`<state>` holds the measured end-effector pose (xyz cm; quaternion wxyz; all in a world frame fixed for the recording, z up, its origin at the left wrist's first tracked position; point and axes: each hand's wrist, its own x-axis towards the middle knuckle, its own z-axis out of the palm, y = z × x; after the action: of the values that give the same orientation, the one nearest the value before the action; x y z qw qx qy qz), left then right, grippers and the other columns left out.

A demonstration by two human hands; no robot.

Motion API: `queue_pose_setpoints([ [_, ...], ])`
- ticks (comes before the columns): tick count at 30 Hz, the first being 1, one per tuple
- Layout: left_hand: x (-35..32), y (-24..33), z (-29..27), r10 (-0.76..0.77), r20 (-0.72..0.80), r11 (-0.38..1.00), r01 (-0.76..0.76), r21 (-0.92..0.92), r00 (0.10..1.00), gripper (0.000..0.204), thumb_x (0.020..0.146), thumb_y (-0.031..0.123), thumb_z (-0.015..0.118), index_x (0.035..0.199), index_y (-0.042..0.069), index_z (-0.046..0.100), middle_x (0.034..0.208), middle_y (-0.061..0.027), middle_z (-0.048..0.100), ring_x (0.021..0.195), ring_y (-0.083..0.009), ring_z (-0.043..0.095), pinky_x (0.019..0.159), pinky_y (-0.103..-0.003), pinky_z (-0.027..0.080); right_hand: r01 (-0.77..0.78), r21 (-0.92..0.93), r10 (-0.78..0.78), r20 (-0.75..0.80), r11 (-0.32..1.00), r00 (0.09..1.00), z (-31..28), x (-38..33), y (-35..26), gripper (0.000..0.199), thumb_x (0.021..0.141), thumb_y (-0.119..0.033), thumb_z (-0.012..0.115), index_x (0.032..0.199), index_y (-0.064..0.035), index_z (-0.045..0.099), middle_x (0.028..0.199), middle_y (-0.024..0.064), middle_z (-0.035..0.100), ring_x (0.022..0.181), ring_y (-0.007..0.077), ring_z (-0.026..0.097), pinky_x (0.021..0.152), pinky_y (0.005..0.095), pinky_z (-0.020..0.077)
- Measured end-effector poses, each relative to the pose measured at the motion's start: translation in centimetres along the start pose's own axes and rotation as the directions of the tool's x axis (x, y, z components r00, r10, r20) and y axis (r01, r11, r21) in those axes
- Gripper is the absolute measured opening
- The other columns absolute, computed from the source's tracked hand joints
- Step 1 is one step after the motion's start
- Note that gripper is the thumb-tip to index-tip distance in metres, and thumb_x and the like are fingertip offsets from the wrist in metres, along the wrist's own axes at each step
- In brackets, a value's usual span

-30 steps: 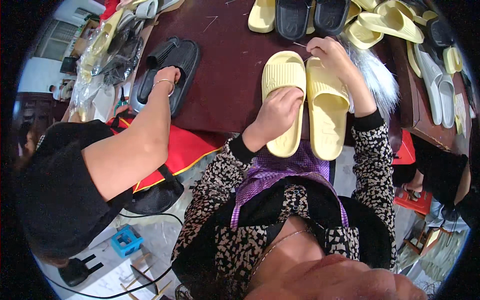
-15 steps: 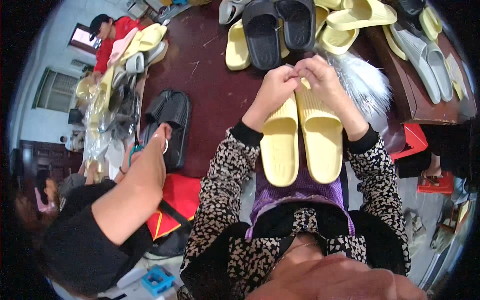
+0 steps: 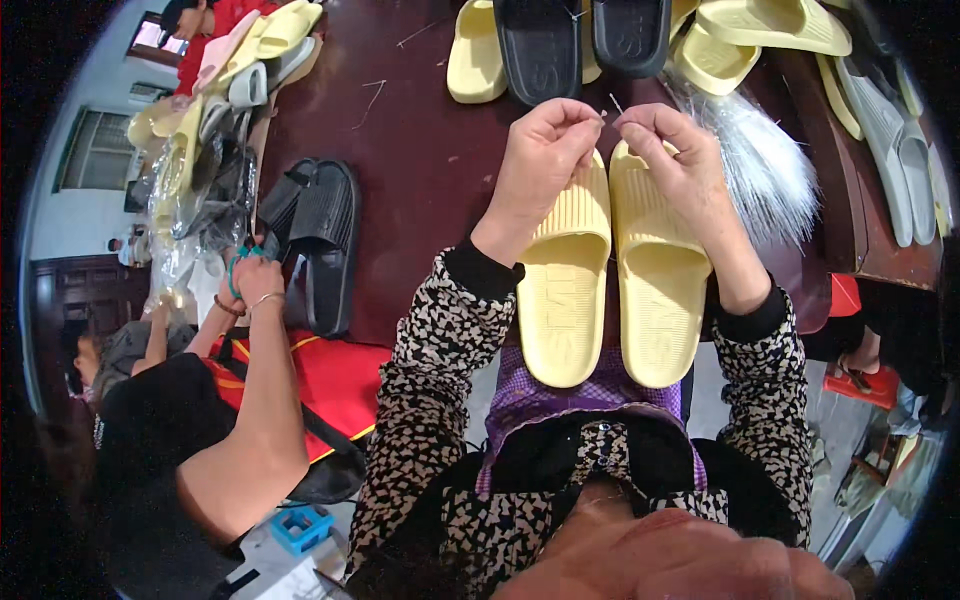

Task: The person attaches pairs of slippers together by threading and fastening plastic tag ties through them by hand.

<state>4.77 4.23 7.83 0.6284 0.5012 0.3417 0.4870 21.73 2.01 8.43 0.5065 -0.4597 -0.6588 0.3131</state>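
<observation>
- Work surface: one dark red table, in a room with one barred window on the left.
- Near edge, centre: two yellow slides, side by side, toes away from the person, heels extending past the table edge above one purple checked apron.
- Left hand: over the toe end of the left slide; thumb and forefinger pinched on one small pale end.
- Right hand: over the toe end of the right slide; thumb and forefinger pinched on one thin pale strand. Whether both pieces are joined cannot be told.
- Right of the right hand: one bundle of white fibres, fanned out.
- Far side: two black slides; one loose yellow slide to their left, at least two more to their right.
- Far right: two grey slides.
- Table left: two overlapping dark slides.
- Beyond these: one co-worker's two hands, together at one teal-handled tool.
- Floor, lower left: one blue plastic stool.
</observation>
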Motion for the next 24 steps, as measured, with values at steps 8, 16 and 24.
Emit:
queue_pose_setpoints([
  [8,-0.3,-0.7,-0.9,0.092,-0.023,0.996,-0.092,-0.010,0.995,0.007,0.089,0.006,0.059,0.094,0.001,0.061,0.072,-0.0019,0.062,0.059,-0.0029,0.050,0.053,-0.016,0.040,0.144,-0.325,-0.133,0.056,0.935,0.990,0.9,-0.4,0.0,0.011,0.083,-0.008,0.065,0.092,-0.0025,0.068,0.076,0.0050,0.063,0.070,0.0143,0.051,0.066,0.0281,0.0438],
  [16,-0.4,-1.4,-1.6,0.159,-0.036,0.987,-0.159,0.027,0.987,0.007,0.088,0.006,0.060,0.093,0.001,0.062,0.076,-0.0032,0.064,0.062,-0.0027,0.051,0.056,-0.016,0.041,0.148,-0.370,-0.143,0.042,0.917,0.989,1.6,-0.8,0.0,0.009,0.082,-0.008,0.066,0.090,-0.0034,0.069,0.073,0.0048,0.062,0.072,0.0158,0.051,0.066,0.0283,0.0440],
  [24,-0.2,-1.4,-1.4,0.157,-0.040,0.986,-0.154,0.061,0.987,0.006,0.088,0.008,0.061,0.091,0.003,0.062,0.074,-0.0004,0.062,0.062,-0.0018,0.052,0.055,-0.015,0.040,0.180,-0.404,-0.170,0.060,0.897,0.984,1.3,-0.5,0.3,0.010,0.082,-0.008,0.066,0.090,-0.0034,0.069,0.074,0.0045,0.063,0.072,0.0161,0.050,0.066,0.0285,0.0441],
])
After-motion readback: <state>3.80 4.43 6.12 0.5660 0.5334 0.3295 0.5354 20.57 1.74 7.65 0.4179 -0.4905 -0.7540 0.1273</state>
